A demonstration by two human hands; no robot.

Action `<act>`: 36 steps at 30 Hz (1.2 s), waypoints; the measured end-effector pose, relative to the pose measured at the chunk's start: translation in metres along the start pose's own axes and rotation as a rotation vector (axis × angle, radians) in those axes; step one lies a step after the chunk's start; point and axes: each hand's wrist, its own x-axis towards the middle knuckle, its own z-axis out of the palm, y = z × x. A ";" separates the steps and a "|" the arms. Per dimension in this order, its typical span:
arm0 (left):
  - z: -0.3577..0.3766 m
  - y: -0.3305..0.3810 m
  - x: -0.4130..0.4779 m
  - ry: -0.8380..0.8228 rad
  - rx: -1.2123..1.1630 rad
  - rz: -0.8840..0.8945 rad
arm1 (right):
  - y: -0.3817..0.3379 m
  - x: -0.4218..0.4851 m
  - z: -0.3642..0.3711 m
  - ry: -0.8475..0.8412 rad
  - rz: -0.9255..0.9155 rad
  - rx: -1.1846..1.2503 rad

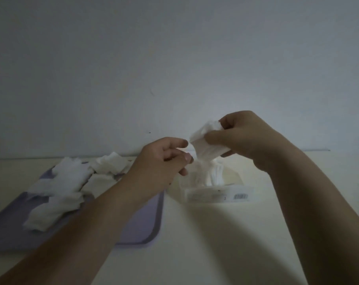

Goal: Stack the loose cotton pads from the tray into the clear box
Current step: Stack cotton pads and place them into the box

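Our left forearm crosses the tray | right hand pinches pad stack, directly above clear box | left hand loosely curled, empty, just beside stack's left edge

The right hand grips a small stack of cotton pads above the clear box; the left hand, fingers loosely curled, hangs just beside the stack; loose pads litter the lilac tray to the left.
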 end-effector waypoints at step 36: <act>0.032 -0.049 -0.002 0.072 0.608 0.272 | 0.034 0.019 0.024 0.214 0.025 -0.767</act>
